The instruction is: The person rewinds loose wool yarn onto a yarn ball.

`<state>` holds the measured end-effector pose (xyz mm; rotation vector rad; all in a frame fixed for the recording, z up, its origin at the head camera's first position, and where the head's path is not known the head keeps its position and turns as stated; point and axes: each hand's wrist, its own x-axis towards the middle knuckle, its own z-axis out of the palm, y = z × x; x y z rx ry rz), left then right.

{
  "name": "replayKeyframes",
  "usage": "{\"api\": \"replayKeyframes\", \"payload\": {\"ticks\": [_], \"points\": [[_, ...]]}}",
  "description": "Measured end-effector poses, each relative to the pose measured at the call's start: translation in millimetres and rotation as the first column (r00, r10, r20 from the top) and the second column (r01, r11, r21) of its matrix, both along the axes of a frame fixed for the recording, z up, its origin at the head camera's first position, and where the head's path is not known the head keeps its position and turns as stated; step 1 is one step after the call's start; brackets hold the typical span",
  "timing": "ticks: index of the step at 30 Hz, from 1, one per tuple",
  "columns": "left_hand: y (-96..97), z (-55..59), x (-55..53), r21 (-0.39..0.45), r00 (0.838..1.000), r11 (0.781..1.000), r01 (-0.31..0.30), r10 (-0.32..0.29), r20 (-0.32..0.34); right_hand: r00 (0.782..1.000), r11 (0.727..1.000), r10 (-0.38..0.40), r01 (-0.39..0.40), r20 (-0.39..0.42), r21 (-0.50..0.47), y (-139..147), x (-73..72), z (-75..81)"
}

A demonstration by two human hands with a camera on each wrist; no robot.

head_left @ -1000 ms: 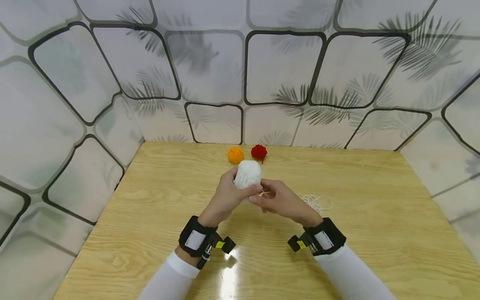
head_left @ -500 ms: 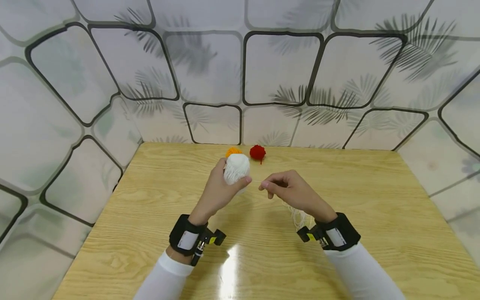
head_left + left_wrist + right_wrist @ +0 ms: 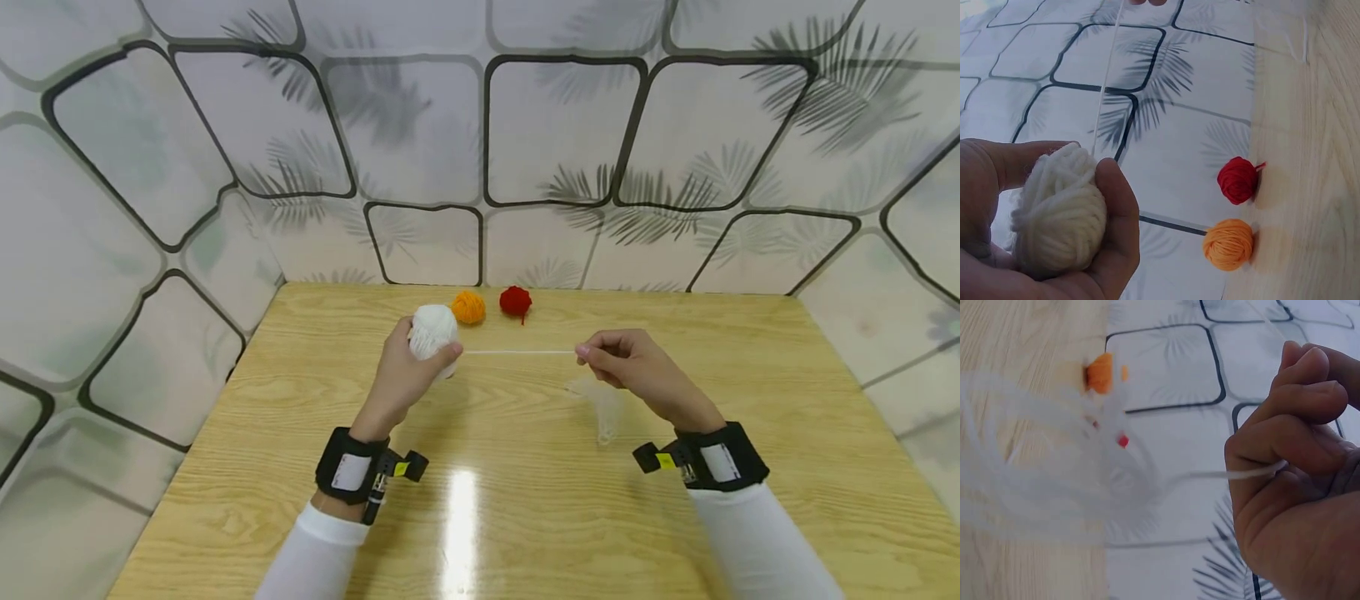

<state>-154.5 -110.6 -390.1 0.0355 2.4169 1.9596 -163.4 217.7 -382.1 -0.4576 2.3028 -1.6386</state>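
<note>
My left hand (image 3: 401, 367) grips a ball of white yarn (image 3: 432, 331), thumb in front and fingers round its far side. In the left wrist view the white ball (image 3: 1060, 215) fills the curl of that hand. From the ball a white strand (image 3: 517, 352) runs straight and level to my right hand (image 3: 648, 375), which pinches it between thumb and forefinger. A loose, blurred tangle of white yarn (image 3: 606, 408) hangs below the right hand. In the right wrist view a length of the yarn (image 3: 1204, 475) passes under the curled fingers of the right hand (image 3: 1297, 462).
An orange yarn ball (image 3: 468, 307) and a red yarn ball (image 3: 515, 302) stand side by side near the back edge of the wooden table (image 3: 525, 500). Behind the table hangs a patterned cloth (image 3: 555, 133).
The hands have drawn apart, left hand leftward with the white ball, right hand to the right, stretching the strand between them. The loose tangle has come up with the right hand.
</note>
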Motion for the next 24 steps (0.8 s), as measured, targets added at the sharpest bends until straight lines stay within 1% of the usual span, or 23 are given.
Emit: {"api": "replayKeyframes", "payload": {"ticks": [4,7,10,13,15,17,19,20,23,24], "points": [[-1.3,-11.2,-3.8,-0.042,0.999,0.999,0.002,0.0,0.05,1.0,0.999,-0.021,0.021,0.0,0.039,8,-1.4,-3.6],[1.5,-22.5,-6.0,-0.111,0.996,0.994,0.025,-0.014,0.093,1.0,0.998,-0.018,0.018,0.008,0.057,10,-2.3,-7.7],[6.6,-35.4,-7.3,-0.186,0.991,0.981,0.051,-0.027,0.129,1.0,0.997,0.003,-0.005,0.023,0.072,9,-3.7,-13.9],[12.0,-47.3,-8.4,-0.279,0.988,0.957,0.086,-0.045,0.15,0.999,0.995,0.02,-0.025,0.046,0.094,9,-5.5,-20.6],[14.5,-53.9,-9.2,-0.357,0.986,0.928,0.109,-0.057,0.155,0.998,0.993,0.026,-0.033,0.06,0.112,9,-6.3,-23.9],[16.5,-58.1,-8.8,-0.421,0.985,0.898,0.125,-0.061,0.162,0.997,0.989,0.03,-0.039,0.068,0.14,10,-7.0,-26.5],[17.8,-61.2,-8.4,-0.463,0.983,0.876,0.136,-0.061,0.173,0.997,0.984,0.033,-0.045,0.073,0.17,11,-7.4,-28.7],[18.3,-62.5,-8.3,-0.476,0.983,0.868,0.138,-0.06,0.176,0.997,0.981,0.034,-0.047,0.073,0.188,12,-7.5,-30.0],[19.7,-64.0,-7.9,-0.501,0.984,0.854,0.136,-0.058,0.168,0.997,0.969,0.036,-0.05,0.063,0.241,16,-7.7,-35.8],[20.1,-64.2,-7.9,-0.517,0.986,0.846,0.131,-0.057,0.158,0.997,0.966,0.038,-0.053,0.061,0.254,17,-7.5,-37.9]]}}
